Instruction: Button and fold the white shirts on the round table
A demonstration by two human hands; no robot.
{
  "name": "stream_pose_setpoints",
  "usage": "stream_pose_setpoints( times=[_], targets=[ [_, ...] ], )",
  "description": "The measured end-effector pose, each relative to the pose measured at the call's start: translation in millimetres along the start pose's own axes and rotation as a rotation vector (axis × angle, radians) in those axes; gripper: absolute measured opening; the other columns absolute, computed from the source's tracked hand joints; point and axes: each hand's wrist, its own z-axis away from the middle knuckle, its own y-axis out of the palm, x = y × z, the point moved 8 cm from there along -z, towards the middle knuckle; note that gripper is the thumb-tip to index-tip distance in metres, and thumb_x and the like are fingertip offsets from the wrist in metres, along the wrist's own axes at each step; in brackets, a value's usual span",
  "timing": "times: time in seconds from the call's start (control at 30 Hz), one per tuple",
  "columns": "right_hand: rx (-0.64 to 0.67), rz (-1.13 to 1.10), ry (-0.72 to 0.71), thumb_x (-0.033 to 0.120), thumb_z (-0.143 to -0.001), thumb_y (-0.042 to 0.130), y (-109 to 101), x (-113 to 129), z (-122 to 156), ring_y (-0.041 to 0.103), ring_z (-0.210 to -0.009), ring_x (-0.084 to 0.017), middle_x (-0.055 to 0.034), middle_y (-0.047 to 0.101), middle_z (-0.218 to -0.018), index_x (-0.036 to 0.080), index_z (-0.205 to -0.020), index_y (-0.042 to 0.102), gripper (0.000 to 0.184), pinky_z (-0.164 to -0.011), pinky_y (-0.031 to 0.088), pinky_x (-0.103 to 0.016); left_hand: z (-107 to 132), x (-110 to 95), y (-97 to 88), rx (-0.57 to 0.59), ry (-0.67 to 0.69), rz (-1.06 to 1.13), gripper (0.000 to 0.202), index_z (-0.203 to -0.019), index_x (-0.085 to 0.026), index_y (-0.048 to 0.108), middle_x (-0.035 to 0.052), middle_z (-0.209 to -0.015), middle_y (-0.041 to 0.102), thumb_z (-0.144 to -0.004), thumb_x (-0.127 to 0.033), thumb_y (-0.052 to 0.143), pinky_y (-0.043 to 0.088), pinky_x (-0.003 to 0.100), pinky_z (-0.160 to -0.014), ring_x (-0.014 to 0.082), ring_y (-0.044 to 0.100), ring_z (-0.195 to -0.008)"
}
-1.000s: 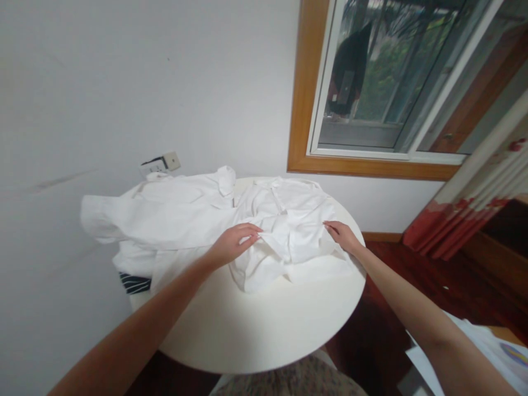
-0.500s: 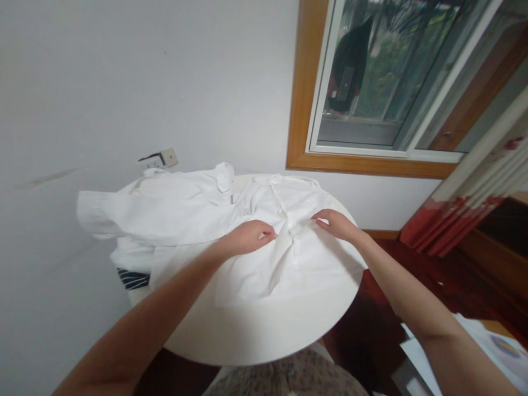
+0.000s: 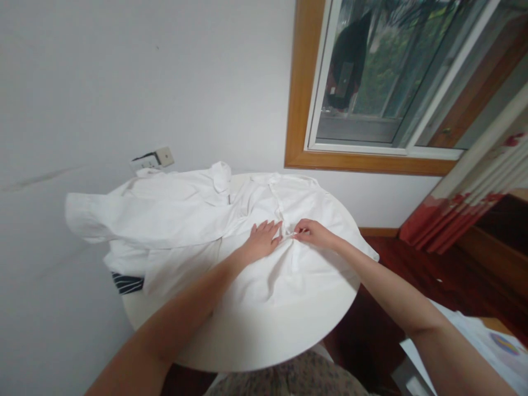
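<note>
A white shirt [image 3: 305, 201] lies spread and wrinkled over a round white table [image 3: 264, 344], its button placket running down the middle. My left hand [image 3: 263, 239] rests flat on the cloth just left of the placket, fingers spread. Close beside it, my right hand [image 3: 312, 232] pinches a fold of the shirt at the placket, pulling the fabric into creases. Left of my hands a white sleeve with a wide cuff [image 3: 86, 215] stretches out past the table edge.
Beneath the sleeve, a dark striped cloth [image 3: 127, 283] pokes out at the table's left edge. A wall socket [image 3: 165, 157] sits behind. A wood-framed window [image 3: 291, 110] and red-white curtain [image 3: 437, 220] are to the right. White papers [image 3: 466, 330] lie lower right.
My right hand has moved left to the placket and pinches cloth there. My left hand has opened from a pinch and now lies flat. The hands are closer together.
</note>
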Motion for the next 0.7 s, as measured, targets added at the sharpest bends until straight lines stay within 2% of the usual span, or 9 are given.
stream_pose_setpoints(
  times=[0.13, 0.2, 0.27, 0.33, 0.47, 0.57, 0.7],
  targets=[
    [-0.063, -0.041, -0.040, 0.031, -0.086, 0.055, -22, 17, -3, 0.060, -0.085, -0.016, -0.0054, 0.065, -0.087, 0.017, -0.085, 0.068, 0.019, -0.078, 0.046, -0.027, -3, 2, 2.4, 0.111, -0.037, 0.047, 0.054, -0.145, -0.034, 0.030, 0.0098, -0.152, 0.032, -0.095, -0.053, 0.021, 0.023, 0.064, -0.105, 0.0328, 0.027, -0.139],
    [0.020, 0.017, -0.051, 0.029, -0.088, 0.052, -15, 22, -1, 0.061, -0.090, -0.018, -0.0070, 0.067, -0.091, 0.017, -0.087, 0.070, 0.021, -0.084, 0.046, -0.029, -1, 1, 4.6, 0.117, -0.020, 0.031, 0.053, -0.142, -0.037, 0.036, 0.0085, -0.153, 0.031, -0.094, -0.055, 0.023, 0.020, 0.065, -0.105, 0.0344, 0.024, -0.140],
    [0.169, 0.082, -0.071, 0.027, -0.088, 0.052, 1, 25, 6, 0.061, -0.092, -0.019, -0.0079, 0.069, -0.093, 0.017, -0.089, 0.071, 0.022, -0.087, 0.045, -0.031, 4, -2, 2.3, 0.056, 0.016, 0.003, 0.051, -0.141, -0.038, 0.037, 0.0068, -0.154, 0.027, -0.093, -0.053, 0.029, 0.016, 0.065, -0.107, 0.0338, 0.019, -0.142],
    [0.236, 0.109, -0.066, 0.029, -0.088, 0.053, 8, 23, 13, 0.062, -0.094, -0.020, -0.0086, 0.069, -0.099, 0.017, -0.095, 0.071, 0.023, -0.089, 0.045, -0.032, 11, -8, -3.2, -0.020, 0.080, -0.006, 0.048, -0.141, -0.040, 0.037, 0.0036, -0.155, 0.025, -0.094, -0.048, 0.033, 0.013, 0.063, -0.110, 0.0307, 0.017, -0.143],
    [0.146, 0.110, 0.006, 0.031, -0.089, 0.052, -8, 17, 26, 0.062, -0.097, -0.021, -0.0068, 0.069, -0.103, 0.020, -0.100, 0.070, 0.024, -0.090, 0.044, -0.033, 19, -24, -9.6, -0.020, 0.247, 0.033, 0.042, -0.136, -0.044, 0.042, -0.0026, -0.151, 0.034, -0.096, -0.042, 0.033, 0.012, 0.056, -0.114, 0.0229, 0.026, -0.141],
    [0.120, 0.137, -0.003, 0.026, -0.088, 0.053, -18, 22, 39, 0.062, -0.093, -0.020, -0.0062, 0.069, -0.097, 0.021, -0.093, 0.070, 0.018, -0.089, 0.045, -0.034, 18, -26, -8.9, 0.019, 0.234, 0.053, 0.046, -0.141, -0.040, 0.036, -0.0010, -0.150, 0.037, -0.095, -0.047, 0.031, 0.013, 0.054, -0.115, 0.0210, 0.029, -0.140],
    [0.081, 0.099, -0.101, 0.034, -0.084, 0.062, -23, 39, 61, 0.056, -0.108, -0.022, -0.0077, 0.064, -0.112, 0.023, -0.094, 0.068, 0.016, -0.096, 0.042, -0.037, 12, -21, -1.9, 0.037, 0.204, 0.030, 0.051, -0.143, -0.036, 0.033, 0.0016, -0.152, 0.032, -0.094, -0.052, 0.031, 0.011, 0.054, -0.115, 0.0217, 0.024, -0.142]
  ],
)
